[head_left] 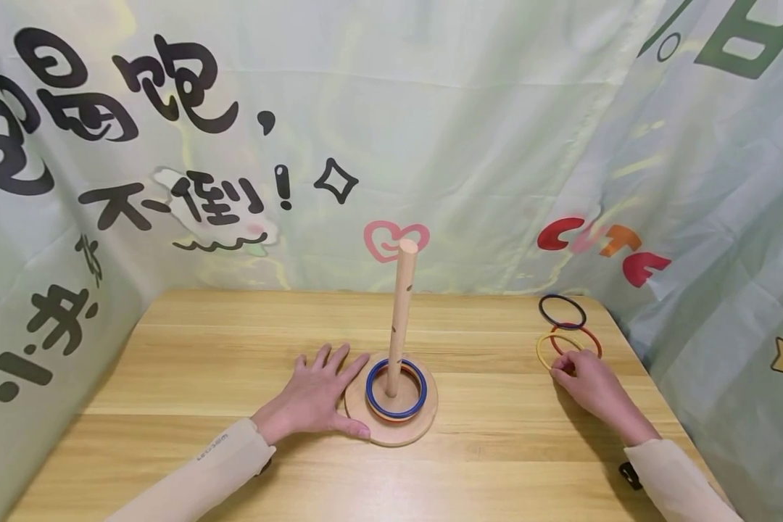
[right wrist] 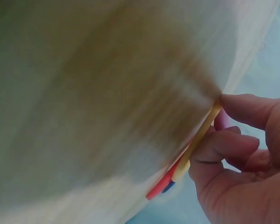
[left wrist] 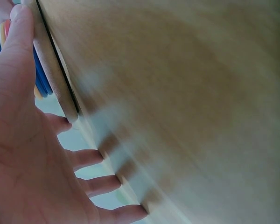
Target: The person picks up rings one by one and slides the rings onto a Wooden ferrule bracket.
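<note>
A round wooden base (head_left: 398,434) with an upright wooden peg (head_left: 402,304) stands mid-table. A blue ring (head_left: 424,391) tops several rings lying around the peg's foot; the left wrist view shows blue, yellow and red edges there. My left hand (head_left: 316,395) is spread flat beside the base, thumb on its rim and fingertips on the table. At the right, the thumb and fingertips of my right hand (head_left: 590,384) pinch the near edge of a yellow ring (head_left: 539,351). This ring overlaps a red ring (head_left: 599,344), with a dark blue ring (head_left: 541,310) just beyond.
The wooden table (head_left: 235,362) ends at a printed curtain (head_left: 483,181) behind and on both sides. The loose rings lie near the table's far right corner. Between the base and my right hand is bare wood. The tall peg rises well above both hands.
</note>
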Demonstrator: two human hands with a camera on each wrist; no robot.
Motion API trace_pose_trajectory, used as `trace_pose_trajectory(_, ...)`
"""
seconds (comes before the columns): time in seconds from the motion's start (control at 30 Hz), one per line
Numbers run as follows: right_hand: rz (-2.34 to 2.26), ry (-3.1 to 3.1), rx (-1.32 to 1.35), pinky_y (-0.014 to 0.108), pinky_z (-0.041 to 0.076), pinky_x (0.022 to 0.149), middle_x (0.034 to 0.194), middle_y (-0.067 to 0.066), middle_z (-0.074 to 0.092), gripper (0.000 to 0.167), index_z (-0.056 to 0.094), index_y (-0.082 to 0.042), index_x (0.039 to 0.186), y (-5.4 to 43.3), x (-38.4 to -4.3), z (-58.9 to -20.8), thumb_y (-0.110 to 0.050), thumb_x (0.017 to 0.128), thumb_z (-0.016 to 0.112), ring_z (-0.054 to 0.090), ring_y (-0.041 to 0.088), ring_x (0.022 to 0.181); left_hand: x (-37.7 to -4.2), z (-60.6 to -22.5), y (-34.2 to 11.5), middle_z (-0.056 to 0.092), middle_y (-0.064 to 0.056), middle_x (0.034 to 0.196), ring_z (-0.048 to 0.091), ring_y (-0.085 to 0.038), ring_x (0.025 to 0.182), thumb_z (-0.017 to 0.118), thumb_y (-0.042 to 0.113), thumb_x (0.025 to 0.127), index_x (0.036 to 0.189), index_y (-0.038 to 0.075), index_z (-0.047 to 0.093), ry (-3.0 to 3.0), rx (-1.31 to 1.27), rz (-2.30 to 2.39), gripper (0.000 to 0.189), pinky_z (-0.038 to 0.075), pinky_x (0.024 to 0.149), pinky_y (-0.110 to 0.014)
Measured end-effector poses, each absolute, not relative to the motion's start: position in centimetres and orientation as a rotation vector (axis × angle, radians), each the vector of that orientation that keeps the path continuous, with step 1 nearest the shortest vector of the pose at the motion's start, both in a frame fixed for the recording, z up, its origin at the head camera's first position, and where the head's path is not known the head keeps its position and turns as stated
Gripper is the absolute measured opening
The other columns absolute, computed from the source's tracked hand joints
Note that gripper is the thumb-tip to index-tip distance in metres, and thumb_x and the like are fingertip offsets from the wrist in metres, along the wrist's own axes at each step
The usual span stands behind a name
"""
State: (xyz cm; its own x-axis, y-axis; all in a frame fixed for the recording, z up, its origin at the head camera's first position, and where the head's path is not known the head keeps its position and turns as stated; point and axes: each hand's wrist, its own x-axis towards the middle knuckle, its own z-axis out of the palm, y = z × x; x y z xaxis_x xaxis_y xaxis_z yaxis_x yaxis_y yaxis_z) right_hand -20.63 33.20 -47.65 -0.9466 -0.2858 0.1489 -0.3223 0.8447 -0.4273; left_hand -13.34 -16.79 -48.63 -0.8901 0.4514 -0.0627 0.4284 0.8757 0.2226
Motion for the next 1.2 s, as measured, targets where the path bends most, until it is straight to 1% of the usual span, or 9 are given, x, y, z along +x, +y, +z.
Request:
trace_pose_trajectory(0.07,0.678,-2.939,0.520,0.035,0.045,0.065,0.077,-0.002,0.062,0.015,0.069,-0.006,0.084,33.0,-20.5,-47.6,0.001,0.095,0.076,0.052,0.017,0.070,-13.3,-48.6,-16.8,0.030,-0.029,0.172,0.030,-0.063,0.152,0.071,0.095,0.073,0.174,0.019,0.033,2.935,0.695,0.306,0.132,0.030,0.105,-0.087)
trace_pose_trajectory(0.13,0.662,-2.930,0.533,0.037,0.047,0.067,0.080,0.000,0.062,0.015,0.069,-0.005,0.085,32.7,-20.3,-47.6,0.002,0.096,0.076,0.053,0.017,0.072,-13.3,-48.6,-16.8,0.030,-0.029,0.172,0.030,-0.063,0.152,0.072,0.094,0.073,0.174,0.019,0.033,2.936,0.700,0.313,0.132,0.030,0.105,-0.087)
trace_pose_trajectory(0.23,0.654,-2.890,0.536,0.041,0.050,0.069,0.085,0.003,0.063,0.012,0.069,-0.004,0.090,32.1,-19.7,-47.5,0.003,0.098,0.076,0.055,0.019,0.075,-13.3,-48.5,-16.7,0.029,-0.029,0.172,0.030,-0.063,0.152,0.072,0.095,0.073,0.174,0.019,0.033,2.934,0.704,0.314,0.132,0.030,0.105,-0.087)
trace_pose_trajectory(0.33,0.635,-2.788,0.561,0.041,0.051,0.068,0.088,0.003,0.064,0.011,0.069,-0.003,0.096,31.3,-19.0,-47.4,0.004,0.097,0.078,0.056,0.019,0.077,-13.3,-48.5,-16.8,0.030,-0.030,0.172,0.030,-0.063,0.151,0.073,0.094,0.072,0.174,0.019,0.034,2.936,0.704,0.322,0.132,0.030,0.105,-0.088)
trace_pose_trajectory(0.43,0.622,-2.670,0.596,0.037,0.051,0.064,0.088,0.002,0.065,0.014,0.070,-0.004,0.098,30.5,-18.5,-47.2,0.006,0.094,0.080,0.056,0.016,0.075,-13.3,-48.5,-16.8,0.031,-0.030,0.171,0.030,-0.063,0.151,0.074,0.093,0.072,0.174,0.018,0.034,2.942,0.702,0.323,0.132,0.030,0.104,-0.088)
trace_pose_trajectory(0.6,0.685,-2.563,0.611,0.023,0.048,0.058,0.087,-0.004,0.065,0.020,0.073,-0.007,0.101,29.2,-17.5,-46.3,0.008,0.089,0.079,0.055,0.005,0.069,-13.3,-48.6,-16.8,0.031,-0.030,0.171,0.031,-0.063,0.151,0.075,0.092,0.072,0.173,0.019,0.035,2.942,0.699,0.307,0.131,0.030,0.105,-0.088)
trace_pose_trajectory(0.73,0.704,-2.463,0.727,0.016,0.046,0.059,0.088,-0.006,0.065,0.026,0.075,-0.008,0.102,28.1,-16.9,-45.2,0.010,0.084,0.080,0.054,0.001,0.068,-13.3,-48.6,-16.7,0.032,-0.029,0.171,0.032,-0.063,0.151,0.073,0.094,0.072,0.173,0.020,0.035,2.946,0.697,0.287,0.131,0.030,0.105,-0.087)
trace_pose_trajectory(0.97,0.745,-2.368,0.924,0.012,0.047,0.062,0.090,-0.011,0.063,0.033,0.074,-0.010,0.106,25.8,-15.4,-43.3,0.012,0.084,0.082,0.054,-0.001,0.069,-13.3,-48.6,-16.7,0.033,-0.030,0.170,0.032,-0.063,0.151,0.073,0.094,0.072,0.173,0.020,0.035,2.951,0.700,0.287,0.131,0.030,0.104,-0.088)
trace_pose_trajectory(1.2,0.833,-2.333,1.040,0.012,0.043,0.059,0.088,-0.015,0.060,0.036,0.075,-0.014,0.111,23.4,-14.0,-41.6,0.013,0.087,0.082,0.050,-0.001,0.068,-13.3,-48.6,-16.8,0.033,-0.030,0.170,0.033,-0.063,0.150,0.073,0.094,0.073,0.173,0.019,0.036,2.952,0.713,0.298,0.130,0.030,0.103,-0.088)
